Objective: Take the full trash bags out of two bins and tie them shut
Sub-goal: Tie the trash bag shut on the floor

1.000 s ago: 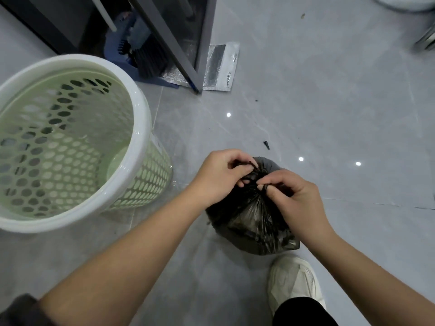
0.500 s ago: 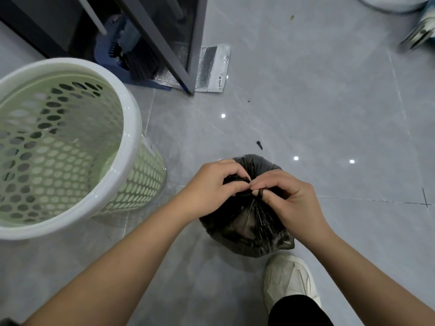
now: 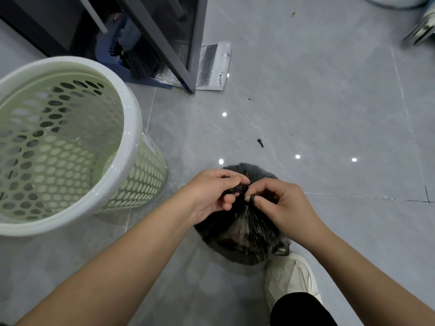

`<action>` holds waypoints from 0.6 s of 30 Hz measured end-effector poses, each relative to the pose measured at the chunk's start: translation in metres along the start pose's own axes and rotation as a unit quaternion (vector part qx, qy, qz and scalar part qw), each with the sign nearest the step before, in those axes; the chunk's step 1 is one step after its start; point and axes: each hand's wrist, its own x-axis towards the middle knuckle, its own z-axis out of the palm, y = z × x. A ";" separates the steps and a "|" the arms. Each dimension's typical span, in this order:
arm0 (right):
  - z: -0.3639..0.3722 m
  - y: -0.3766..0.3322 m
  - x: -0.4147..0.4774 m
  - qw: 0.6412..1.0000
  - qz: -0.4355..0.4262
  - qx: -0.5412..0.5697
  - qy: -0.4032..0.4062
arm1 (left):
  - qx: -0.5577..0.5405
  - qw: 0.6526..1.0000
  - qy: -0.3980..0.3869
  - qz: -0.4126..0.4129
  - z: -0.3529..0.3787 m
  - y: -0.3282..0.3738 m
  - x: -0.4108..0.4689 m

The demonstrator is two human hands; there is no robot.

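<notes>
A full black trash bag (image 3: 242, 238) sits on the grey tile floor, just in front of my shoe. Its gathered neck rises between my hands. My left hand (image 3: 211, 196) pinches the bunched plastic from the left, fingers curled over it. My right hand (image 3: 280, 205) pinches a strand of the same neck from the right, with black plastic wrapped round one fingertip. A pale green perforated bin (image 3: 131, 147) with a white rim stands to the left with no bag in it.
My white shoe (image 3: 292, 278) is planted beside the bag. A dark cabinet frame (image 3: 188, 55), a blue brush and dustpan (image 3: 127, 52) and a silver foil pouch (image 3: 211, 64) lie at the back. A small dark scrap (image 3: 260, 143) lies on the floor.
Both hands have stayed on the bag's neck, working the plastic with small finger shifts. The view has drifted slightly, and the bag has not moved from its spot.
</notes>
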 end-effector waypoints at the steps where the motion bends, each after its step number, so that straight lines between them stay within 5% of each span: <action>1: -0.001 0.000 0.002 1.000 0.008 0.017 0.008 | -0.028 0.999 -0.014 0.008 -0.001 -0.002 -0.001; 3: -0.004 -0.001 0.005 0.998 0.027 0.057 0.020 | -0.010 0.998 -0.032 0.061 -0.005 -0.007 -0.002; 5: -0.006 -0.003 0.008 0.995 0.051 0.080 0.020 | 0.137 0.976 -0.009 0.169 -0.010 -0.010 -0.005; 8: -0.006 -0.008 0.010 0.989 0.088 0.122 0.015 | 0.372 0.859 0.025 0.350 -0.014 -0.012 -0.008; 11: -0.005 -0.011 0.011 0.984 0.097 0.147 0.006 | 0.488 0.770 0.053 0.406 -0.017 -0.011 -0.003; 14: -0.003 -0.012 0.010 0.990 0.072 0.123 0.011 | 0.465 0.789 0.079 0.394 -0.017 -0.012 0.002; 18: 0.002 -0.009 0.006 0.998 0.041 0.004 0.048 | 0.394 0.887 0.088 0.226 -0.007 -0.010 0.003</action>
